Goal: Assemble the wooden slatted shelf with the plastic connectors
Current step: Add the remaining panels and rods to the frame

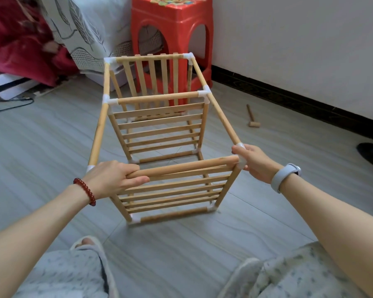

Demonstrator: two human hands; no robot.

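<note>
Your left hand [114, 179] grips the near rail [187, 166] at lower centre while your right hand [253, 163] pinches the corner connector [241, 161], apparently seating that joint.

Red bead bracelet [85, 191] on left wrist; pale grey-blue watch band [285, 176] on right; patterned grey trousers [289, 276].

We saw a grey plank floor [52, 151] carrying the wooden shelf frame [159, 130] at the centre, a small wooden mallet [252, 117] to its right, a red plastic stool [172, 33] at the far side, and a black cable [11, 105] far left.
</note>
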